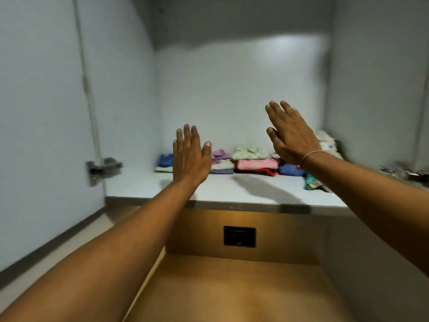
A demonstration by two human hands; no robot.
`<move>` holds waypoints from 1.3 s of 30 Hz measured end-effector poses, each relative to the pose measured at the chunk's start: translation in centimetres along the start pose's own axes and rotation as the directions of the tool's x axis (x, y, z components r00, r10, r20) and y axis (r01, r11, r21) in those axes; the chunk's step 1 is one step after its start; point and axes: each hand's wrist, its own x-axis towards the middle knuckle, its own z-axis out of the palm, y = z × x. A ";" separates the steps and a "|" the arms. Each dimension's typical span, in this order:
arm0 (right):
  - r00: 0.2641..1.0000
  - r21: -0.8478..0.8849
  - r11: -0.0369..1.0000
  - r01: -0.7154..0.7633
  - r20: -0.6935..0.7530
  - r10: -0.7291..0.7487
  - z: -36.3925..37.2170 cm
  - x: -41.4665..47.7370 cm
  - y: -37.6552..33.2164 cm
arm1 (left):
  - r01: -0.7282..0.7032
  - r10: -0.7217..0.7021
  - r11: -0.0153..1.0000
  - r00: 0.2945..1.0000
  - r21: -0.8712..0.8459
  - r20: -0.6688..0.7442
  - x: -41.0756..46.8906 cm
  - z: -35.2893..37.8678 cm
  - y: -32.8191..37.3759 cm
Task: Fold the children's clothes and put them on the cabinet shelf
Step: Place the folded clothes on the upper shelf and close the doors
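Note:
Folded children's clothes line the back of the white cabinet shelf (pixel 232 191): a blue piece (pixel 166 161) at the left, a purple-topped pile (pixel 221 162), a pink and red pile (pixel 256 165) with a pale floral top, a blue bundle (pixel 290 170) and a green patterned piece (pixel 312 182) at the right. My left hand (pixel 190 156) is raised flat in front of the shelf, fingers extended, holding nothing. Higher and to the right, my right hand (pixel 290 133) is likewise flat and empty, partly hiding the clothes behind it.
The cabinet door (pixel 41 135) stands open on the left with a metal hinge (pixel 102 169). Another hinge (pixel 404 171) shows at the right side. Below the shelf is a wooden surface (pixel 232 289) and a panel with a dark socket plate (pixel 239 236).

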 end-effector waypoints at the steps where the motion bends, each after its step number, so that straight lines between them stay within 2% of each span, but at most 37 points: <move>1: 0.999 0.010 0.999 0.037 -0.024 -0.036 -0.2 1.0 -1.5 | -0.009 0.009 1.000 0.999 0.017 -0.041 -0.4 -2.2 -0.5; 4: 0.983 0.077 0.981 0.180 -0.059 -0.176 -2.2 3.8 -7.3 | 0.033 -0.010 0.994 0.975 0.103 -0.220 -2.5 -9.9 -1.0; 7: 0.965 0.116 0.961 0.251 -0.107 -0.239 -3.5 5.9 -11.6 | 0.100 -0.043 0.981 0.946 0.164 -0.320 -4.2 -15.0 -0.9; 10: 0.907 0.157 0.896 0.415 -0.151 -0.393 -5.6 6.1 -17.5 | 0.215 -0.074 0.943 0.881 0.255 -0.467 -9.3 -21.3 -0.5; 15: 0.796 0.199 0.777 0.597 -0.262 -0.545 -10.2 6.1 -26.6 | 0.373 -0.069 0.849 0.780 0.374 -0.622 -17.4 -30.1 -1.5; 20: 0.661 0.166 0.652 0.740 -0.357 -0.660 -15.5 6.3 -35.4 | 0.562 -0.133 0.681 0.726 0.470 -0.675 -21.3 -35.5 -3.9; 24: 0.552 0.051 0.577 0.815 -0.375 -0.745 -18.5 7.4 -41.3 | 0.623 -0.231 0.546 0.755 0.560 -0.614 -21.7 -36.7 -5.5; 26: 0.531 -0.012 0.573 0.820 -0.357 -0.768 -19.3 8.1 -43.2 | 0.605 -0.243 0.509 0.783 0.612 -0.572 -21.9 -36.7 -6.1; 30: 0.518 -0.099 0.565 0.819 -0.295 -0.803 -19.7 8.9 -44.2 | 0.545 -0.229 0.543 0.828 0.639 -0.511 -22.5 -37.1 -7.0; 33: 0.501 -0.135 0.561 0.817 -0.315 -0.806 -19.9 8.8 -43.3 | 0.500 -0.181 0.607 0.844 0.618 -0.505 -22.9 -36.9 -6.9; 37: 0.481 -0.121 0.560 0.820 -0.385 -0.788 -19.7 7.6 -39.6 | 0.334 0.006 0.768 0.850 0.547 -0.527 -23.6 -35.3 -5.3; 39: 0.474 -0.113 0.565 0.817 -0.427 -0.770 -19.3 6.9 -36.7 | 0.202 0.094 0.813 0.880 0.546 -0.465 -23.5 -34.4 -4.1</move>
